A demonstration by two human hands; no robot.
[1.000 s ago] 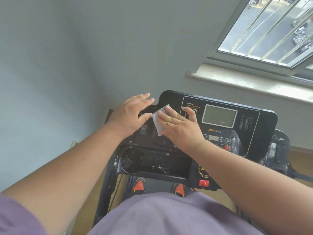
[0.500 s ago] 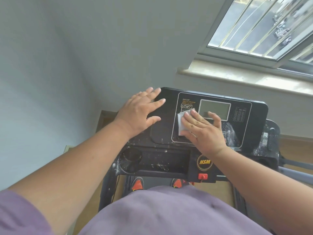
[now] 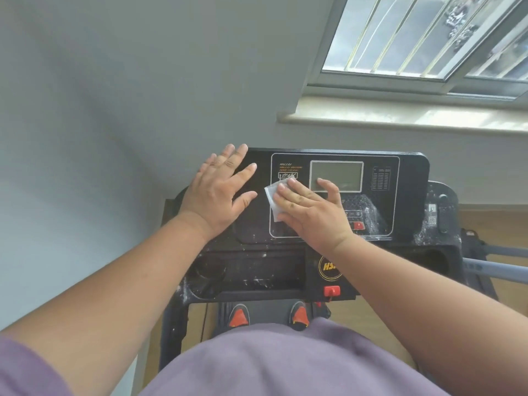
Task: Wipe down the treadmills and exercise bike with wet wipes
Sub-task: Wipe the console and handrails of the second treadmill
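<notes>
A black treadmill console (image 3: 408, 178) with a grey display (image 3: 337, 172) stands in front of me, its surface speckled with white dust. My right hand (image 3: 310, 214) lies flat on the console's left half and presses a white wet wipe (image 3: 271, 197) against the panel; the wipe sticks out from under the fingers on the left. My left hand (image 3: 218, 195) rests flat on the console's left end with its fingers spread, holding nothing.
A grey wall rises behind the console, with a window sill (image 3: 400, 115) and a barred window (image 3: 428, 38) at the upper right. Below the console are a dusty tray (image 3: 251, 272), a red safety clip (image 3: 331, 290) and the belt. Wooden floor (image 3: 508, 287) shows at the right.
My right hand has slid the wipe from the console's left edge rightwards onto the printed panel by the display. My left hand moved up onto the console's left end.
</notes>
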